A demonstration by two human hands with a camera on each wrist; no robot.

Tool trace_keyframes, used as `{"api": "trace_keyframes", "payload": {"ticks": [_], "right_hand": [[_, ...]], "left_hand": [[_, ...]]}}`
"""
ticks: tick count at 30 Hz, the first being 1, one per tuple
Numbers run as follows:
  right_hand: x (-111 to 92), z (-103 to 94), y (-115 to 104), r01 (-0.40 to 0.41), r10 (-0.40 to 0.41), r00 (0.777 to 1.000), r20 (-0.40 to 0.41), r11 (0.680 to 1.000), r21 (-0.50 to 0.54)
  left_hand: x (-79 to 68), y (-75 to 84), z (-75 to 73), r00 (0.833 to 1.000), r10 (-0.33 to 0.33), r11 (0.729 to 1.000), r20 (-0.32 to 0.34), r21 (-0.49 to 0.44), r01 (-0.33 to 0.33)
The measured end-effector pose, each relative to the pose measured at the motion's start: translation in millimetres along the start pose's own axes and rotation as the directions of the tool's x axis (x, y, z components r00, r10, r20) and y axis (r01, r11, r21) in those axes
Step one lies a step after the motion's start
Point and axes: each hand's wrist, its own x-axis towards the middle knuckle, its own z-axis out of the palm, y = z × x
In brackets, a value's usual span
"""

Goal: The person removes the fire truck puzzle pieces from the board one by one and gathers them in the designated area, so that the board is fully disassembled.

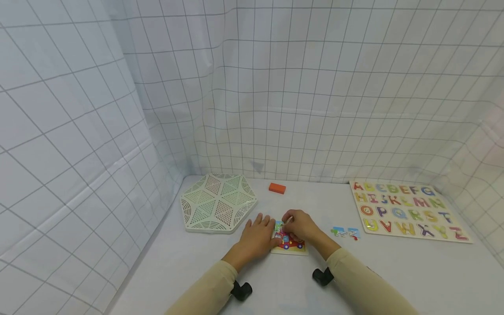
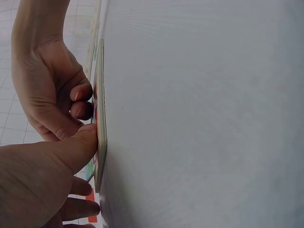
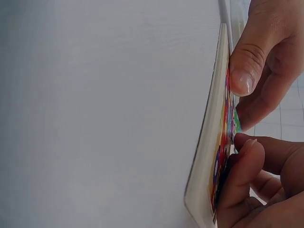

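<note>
A small jigsaw puzzle board (image 1: 280,251) with a red vehicle picture lies flat on the table between the hands. My left hand (image 1: 256,238) rests at its left side, fingers spread and fairly straight, the thumb (image 2: 85,140) pressing on the board's face. With thumb and forefinger my right hand (image 1: 302,225) pinches a puzzle piece at the board's upper part. A green-blue piece (image 3: 237,121) shows slightly raised there in the right wrist view; the fingers cover most of it. Several loose puzzle pieces (image 1: 353,232) lie right of the right hand.
An alphabet board (image 1: 417,238) with coloured letters lies at the right. Back left is a white hexagonal lattice panel (image 1: 210,227). A small orange block (image 1: 277,188) lies behind the puzzle. White gridded cloth (image 1: 299,96) hangs behind the white table (image 1: 157,280).
</note>
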Motion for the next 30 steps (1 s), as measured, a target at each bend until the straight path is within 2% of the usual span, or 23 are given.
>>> {"api": "trace_keyframes", "payload": {"ticks": [6,10,16,30], "right_hand": [[2.1,0.7,-0.6,0.042,-0.041,0.999,-0.03,0.999,0.008],[3.1,-0.5,-0.5,0.051,-0.049,0.998,-0.036,0.997,0.053],[4.7,-0.5,0.8,0.014,-0.011,1.0,-0.02,0.989,0.147],[7.8,-0.4,6.2,-0.027,0.031,0.999,-0.02,0.978,0.205]], "left_hand": [[0.1,0.1,-0.3,1.0,0.011,1.0,-0.019,0.008,-0.011],[0.4,-0.2,0.1,1.0,0.013,1.0,-0.025,0.009,-0.013],[1.2,-0.7,0.8,1.0,0.008,1.0,-0.029,0.002,-0.008],[1.3,-1.1,3.6,1.0,-0.005,1.0,-0.026,-0.003,0.005]]}}
